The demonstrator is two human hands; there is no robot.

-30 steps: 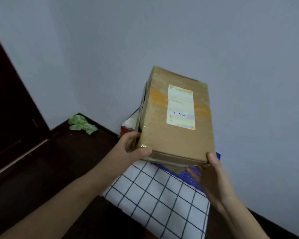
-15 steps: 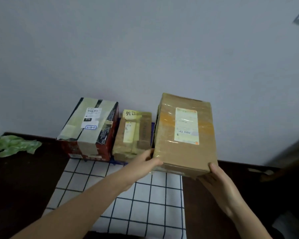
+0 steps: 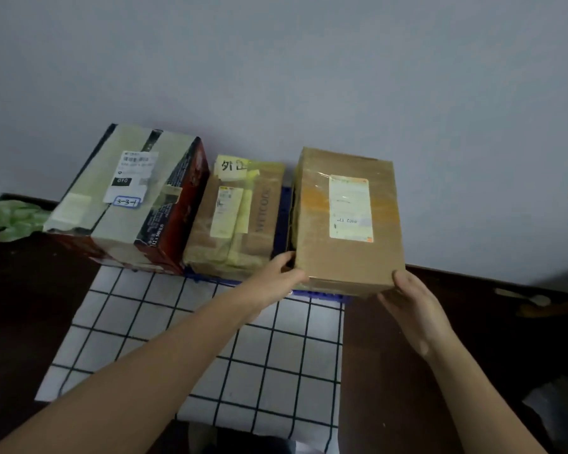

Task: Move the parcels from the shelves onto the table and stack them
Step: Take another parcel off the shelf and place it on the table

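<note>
Grips the brown parcel (image 3: pixel 348 221) by its 2 near corners, with the left hand (image 3: pixel 276 280) wrapped round the left one and the right hand (image 3: pixel 410 299) cupped under the right one, thumb against the front edge. Holds it at the right end of a row of 3, just beside the yellow-taped parcel (image 3: pixel 236 221), with the red box (image 3: pixel 128 201) beyond that on the left. Cannot tell whether its bottom already rests on the blue base (image 3: pixel 322 293) or hangs just above it. Looks like the setting-down step, with none of the 3 stacked yet.

Could go wrong in 3 ways from here:
1. Could trap the left fingers in the narrow gap between the 2 parcels.
2. Could tip toward the dark table (image 3: pixel 391 355) on release, since it seems to overhang the right edge of the blue base and the checked cloth (image 3: pixel 210 339).
3. Could shove the yellow-taped parcel sideways if slid left.
</note>
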